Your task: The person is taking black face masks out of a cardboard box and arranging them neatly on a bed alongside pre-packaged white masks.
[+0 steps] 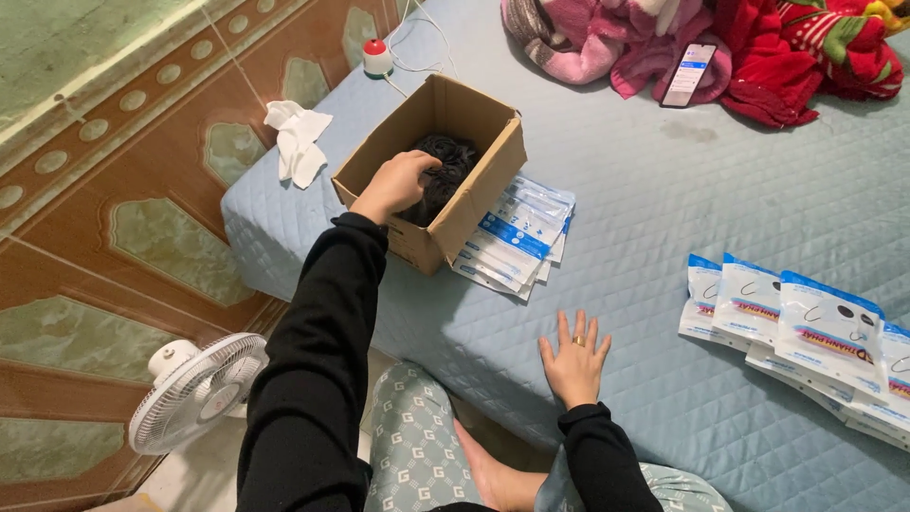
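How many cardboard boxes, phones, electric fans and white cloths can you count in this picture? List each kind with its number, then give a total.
Cardboard box: 1
Phone: 1
Electric fan: 1
White cloth: 1
Total: 4

The left hand reaches into the cardboard box onto dark material; the right hand lies flat on the blue mattress.

head camera looks steeply down, fairly close, over mattress (664, 190), perhaps leftward-tilted.
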